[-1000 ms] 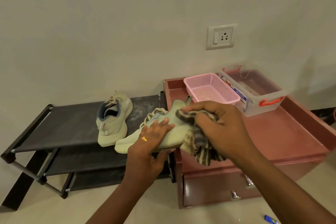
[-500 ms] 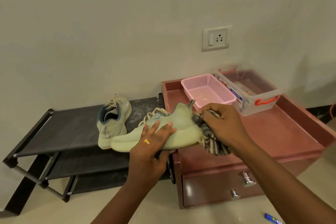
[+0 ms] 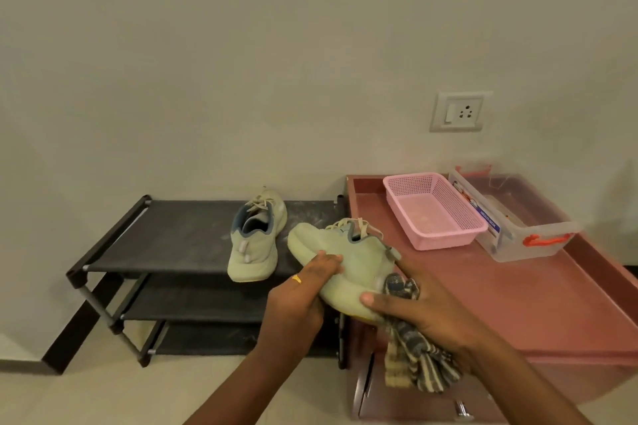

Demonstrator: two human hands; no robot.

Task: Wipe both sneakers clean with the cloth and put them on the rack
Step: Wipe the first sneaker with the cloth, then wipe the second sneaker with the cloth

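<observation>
At the far left, the black 3-shelf rack (image 3: 179,238) carries 1 sneaker (image 3: 253,241) on its top shelf, heel toward you, well apart from your 2 hands. Just right of it, your left hand (image 3: 300,300) grips the other sneaker (image 3: 348,259) from the near side, fingers curled onto its upper. It is held in the air, where the rack meets the maroon cabinet (image 3: 518,304). Your right hand (image 3: 428,317) clutches the striped cloth (image 3: 414,366) against that sneaker's heel end, thumb on the sole edge. Farther right, a pink basket (image 3: 435,214) and a clear box (image 3: 538,252) sit on the cabinet.
</observation>
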